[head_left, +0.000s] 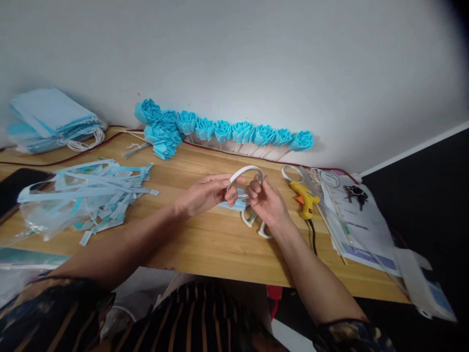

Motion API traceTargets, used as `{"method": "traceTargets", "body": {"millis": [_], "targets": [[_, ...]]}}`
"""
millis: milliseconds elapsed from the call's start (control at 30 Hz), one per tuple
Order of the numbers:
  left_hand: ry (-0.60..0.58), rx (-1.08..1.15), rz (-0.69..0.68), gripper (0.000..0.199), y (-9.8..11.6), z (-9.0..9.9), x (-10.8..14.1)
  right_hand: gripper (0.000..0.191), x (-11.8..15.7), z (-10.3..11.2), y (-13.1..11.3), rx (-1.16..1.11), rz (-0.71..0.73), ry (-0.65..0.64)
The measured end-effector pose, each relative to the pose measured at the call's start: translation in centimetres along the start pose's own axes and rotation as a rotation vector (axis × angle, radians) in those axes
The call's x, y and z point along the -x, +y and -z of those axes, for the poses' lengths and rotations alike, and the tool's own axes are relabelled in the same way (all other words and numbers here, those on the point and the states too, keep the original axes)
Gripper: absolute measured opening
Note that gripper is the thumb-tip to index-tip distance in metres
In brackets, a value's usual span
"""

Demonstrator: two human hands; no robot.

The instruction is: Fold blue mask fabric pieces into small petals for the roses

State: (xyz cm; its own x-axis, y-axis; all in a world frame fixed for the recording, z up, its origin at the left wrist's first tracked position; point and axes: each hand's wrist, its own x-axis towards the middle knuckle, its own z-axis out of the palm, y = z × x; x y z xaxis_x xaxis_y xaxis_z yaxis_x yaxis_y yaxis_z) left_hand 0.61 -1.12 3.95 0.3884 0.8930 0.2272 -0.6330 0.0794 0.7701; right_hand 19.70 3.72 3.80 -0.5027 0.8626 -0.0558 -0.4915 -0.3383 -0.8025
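A thin roll of white tape (246,169) is held up above the table between both hands. My left hand (210,190) grips its left side with thumb and fingers. On the right side, the curled fingers of my right hand (266,195) hold it. Beneath the hands lies a pale blue pleated face mask piece (230,204), partly covered. A pair of scissors shows its white handles (248,219) on the wood beside my right wrist, and its blades are hidden.
Blue flowers on sticks (223,130) lean on the wall. At left lie blue strips (110,190), stacked face masks (54,117) and a dark phone (18,190). At right are a yellow glue gun (306,199), another tape roll (292,167), papers (361,225) and keys (356,194).
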Motion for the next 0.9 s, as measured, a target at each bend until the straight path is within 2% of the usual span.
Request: {"method": "traceTargets", "body": {"millis": [200, 400, 900], "targets": [[0.027, -0.018, 0.012, 0.020, 0.15, -0.26, -0.02, 0.017, 0.24, -0.44, -0.02, 0.001, 0.014, -0.022], [0.022, -0.032, 0.001, 0.024, 0.05, -0.25, 0.02, 0.020, 0.34, -0.65, -0.11, -0.006, 0.004, -0.009], [-0.052, -0.026, -0.002, 0.027, 0.00, -0.18, 0.07, 0.019, -0.15, 0.22, 0.21, -0.077, -0.015, 0.024]]}}
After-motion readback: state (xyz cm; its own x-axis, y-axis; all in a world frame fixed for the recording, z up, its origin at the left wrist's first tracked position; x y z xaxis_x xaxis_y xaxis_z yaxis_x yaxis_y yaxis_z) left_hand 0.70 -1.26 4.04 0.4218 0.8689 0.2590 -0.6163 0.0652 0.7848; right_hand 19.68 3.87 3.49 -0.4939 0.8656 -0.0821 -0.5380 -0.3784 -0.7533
